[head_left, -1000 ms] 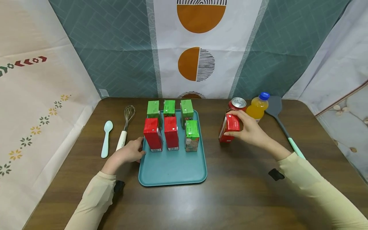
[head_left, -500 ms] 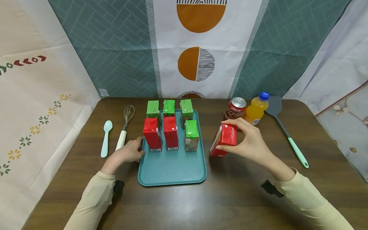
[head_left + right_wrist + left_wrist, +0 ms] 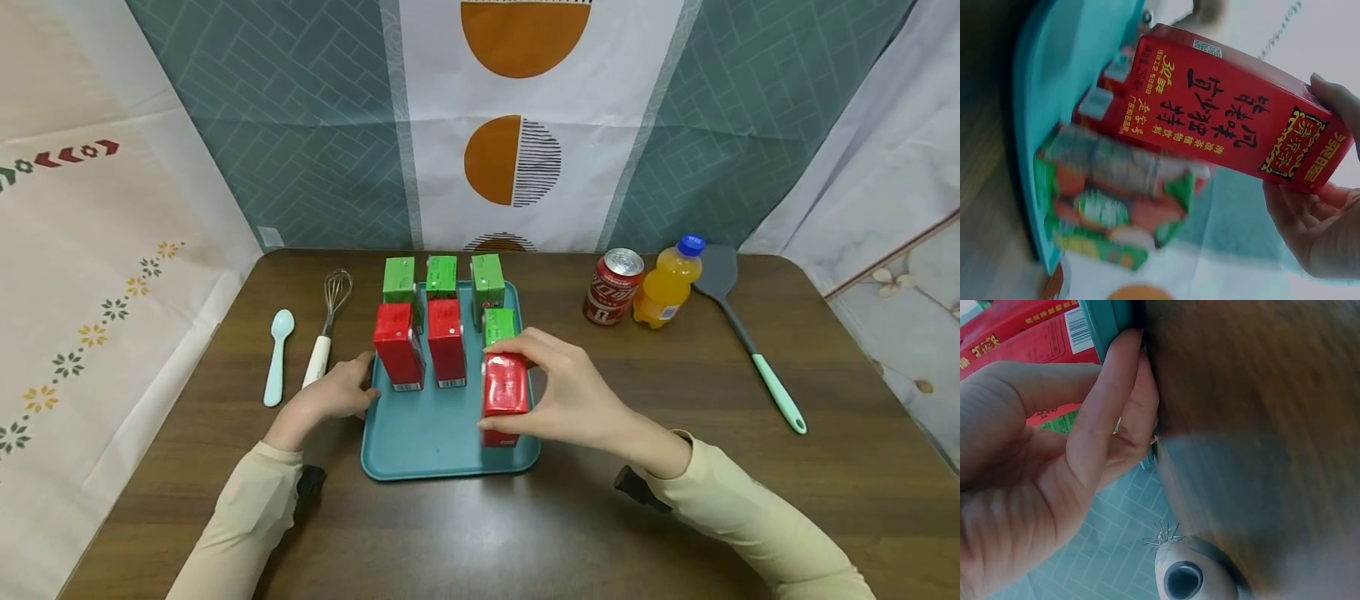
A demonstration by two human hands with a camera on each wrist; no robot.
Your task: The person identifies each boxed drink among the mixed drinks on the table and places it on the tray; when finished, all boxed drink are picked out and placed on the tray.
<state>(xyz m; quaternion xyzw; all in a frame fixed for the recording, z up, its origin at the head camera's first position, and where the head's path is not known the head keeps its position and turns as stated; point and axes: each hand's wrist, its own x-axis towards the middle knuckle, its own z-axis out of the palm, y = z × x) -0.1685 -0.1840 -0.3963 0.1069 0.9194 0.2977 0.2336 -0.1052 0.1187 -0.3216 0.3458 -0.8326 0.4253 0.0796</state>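
Note:
My right hand point(image 3: 573, 392) pinches a red drink carton point(image 3: 506, 385) near its top, thumb on one side and fingers on the other. This carton is over the tray's right front part, nearer me than a green drink carton point(image 3: 498, 323). In the right wrist view the red carton point(image 3: 1229, 112) appears raised off the tray floor. My left hand point(image 3: 339, 393) is at the left rim of the teal tray point(image 3: 427, 454), thumb and fingers gripping the edge point(image 3: 1099, 325). Two red cartons point(image 3: 399, 346) and several green ones point(image 3: 487, 283) stand on the tray.
Left of the tray lie a whisk point(image 3: 318, 358) and a pale blue spoon point(image 3: 276, 362). At the back right stand a soda can point(image 3: 611, 292) and an orange drink bottle point(image 3: 666, 287). Beside them lies a grey spatula point(image 3: 738, 325) with a mint handle.
My right hand has carried the red carton from beside the can leftward and toward me, over the tray. My left hand has stayed at the tray's left edge.

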